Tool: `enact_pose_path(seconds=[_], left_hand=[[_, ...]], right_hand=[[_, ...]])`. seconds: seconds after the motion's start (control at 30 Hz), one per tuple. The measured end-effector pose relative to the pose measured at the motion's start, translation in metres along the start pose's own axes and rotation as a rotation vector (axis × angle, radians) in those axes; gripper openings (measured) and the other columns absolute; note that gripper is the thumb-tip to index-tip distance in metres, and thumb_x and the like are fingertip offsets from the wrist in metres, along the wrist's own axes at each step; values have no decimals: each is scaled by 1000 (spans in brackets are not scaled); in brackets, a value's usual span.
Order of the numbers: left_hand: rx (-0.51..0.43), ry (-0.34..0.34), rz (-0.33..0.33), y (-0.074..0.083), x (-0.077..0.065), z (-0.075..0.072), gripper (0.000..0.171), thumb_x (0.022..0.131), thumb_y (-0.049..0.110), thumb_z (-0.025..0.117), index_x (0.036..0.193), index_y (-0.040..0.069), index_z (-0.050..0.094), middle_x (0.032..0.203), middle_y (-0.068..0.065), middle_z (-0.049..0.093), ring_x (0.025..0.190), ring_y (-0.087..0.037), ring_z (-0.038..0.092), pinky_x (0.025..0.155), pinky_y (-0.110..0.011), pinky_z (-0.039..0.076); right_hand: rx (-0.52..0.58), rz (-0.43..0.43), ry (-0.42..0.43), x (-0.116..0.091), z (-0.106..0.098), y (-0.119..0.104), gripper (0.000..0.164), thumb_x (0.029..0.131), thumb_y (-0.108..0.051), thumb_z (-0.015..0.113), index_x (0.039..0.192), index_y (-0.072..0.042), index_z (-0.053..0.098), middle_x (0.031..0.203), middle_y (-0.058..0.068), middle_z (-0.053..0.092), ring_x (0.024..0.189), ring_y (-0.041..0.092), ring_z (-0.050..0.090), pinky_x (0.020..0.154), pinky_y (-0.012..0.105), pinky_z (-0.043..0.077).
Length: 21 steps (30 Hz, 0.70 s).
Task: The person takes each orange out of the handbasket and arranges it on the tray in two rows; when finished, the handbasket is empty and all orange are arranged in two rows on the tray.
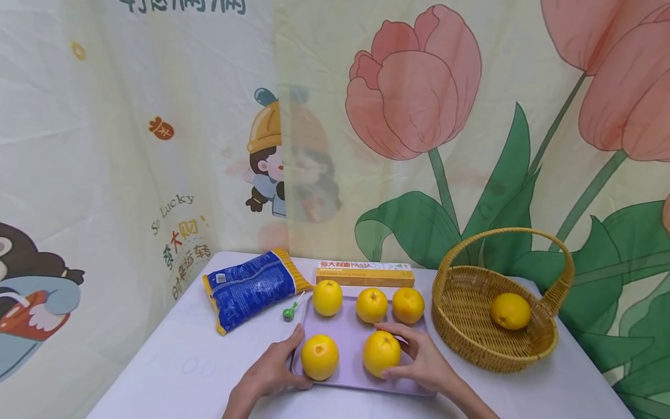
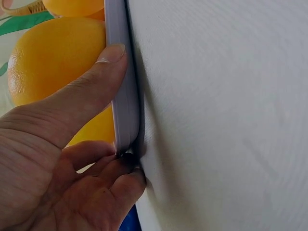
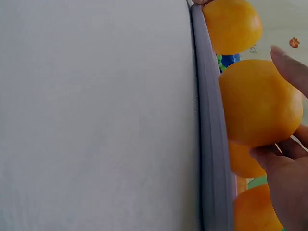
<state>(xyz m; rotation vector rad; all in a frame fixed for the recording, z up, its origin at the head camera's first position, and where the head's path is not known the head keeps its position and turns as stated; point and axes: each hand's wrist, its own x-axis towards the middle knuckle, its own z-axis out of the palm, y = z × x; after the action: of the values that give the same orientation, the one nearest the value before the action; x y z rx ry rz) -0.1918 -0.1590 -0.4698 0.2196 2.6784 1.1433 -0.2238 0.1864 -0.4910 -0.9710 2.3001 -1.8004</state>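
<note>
A pale purple tray [image 1: 349, 334] with a low rim lies on the table and bears several oranges. My left hand [image 1: 272, 366] grips its front left corner; in the left wrist view the thumb lies on the rim [image 2: 126, 103] and the other fingers curl at the corner. Beside that hand sits the front left orange [image 1: 320, 357]. My right hand [image 1: 423, 356] holds the front right orange [image 1: 381, 354] between thumb and fingers, over the tray. Farther back on the tray are the left orange [image 1: 327, 298], the middle orange [image 1: 371, 305] and the right orange [image 1: 408, 305].
To the right stands a wicker basket [image 1: 471, 349] with a tall handle and one orange [image 1: 510, 311] inside. Behind the tray lies a pasta box [image 1: 364, 273]. A blue and yellow packet [image 1: 256, 291] and a green lollipop [image 1: 289, 312] lie on the left. A printed curtain hangs behind.
</note>
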Motion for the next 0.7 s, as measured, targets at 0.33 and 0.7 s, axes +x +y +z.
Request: enact_pose_path(seconds=[0.33,0.7], left_hand=[[-24,-2,15,3,-1,-1,117,72,14,102,166,-1,34,167,-26,41,153,-51,39,126,-70,31],[-25,1,15,3,-2,-1,117,71,14,102,166,-1,35,168,-26,40,154,-51,38,126,-69,30]], right_hand=[[14,26,-3,1,-5,7,80,82,-7,94,149,10,54,151,33,57,134,-2,58,113,17,48],[-19,40,-22,-3,-7,3,81,83,-10,94,150,10,53,152,32,56,137,6,59,115,20,48]])
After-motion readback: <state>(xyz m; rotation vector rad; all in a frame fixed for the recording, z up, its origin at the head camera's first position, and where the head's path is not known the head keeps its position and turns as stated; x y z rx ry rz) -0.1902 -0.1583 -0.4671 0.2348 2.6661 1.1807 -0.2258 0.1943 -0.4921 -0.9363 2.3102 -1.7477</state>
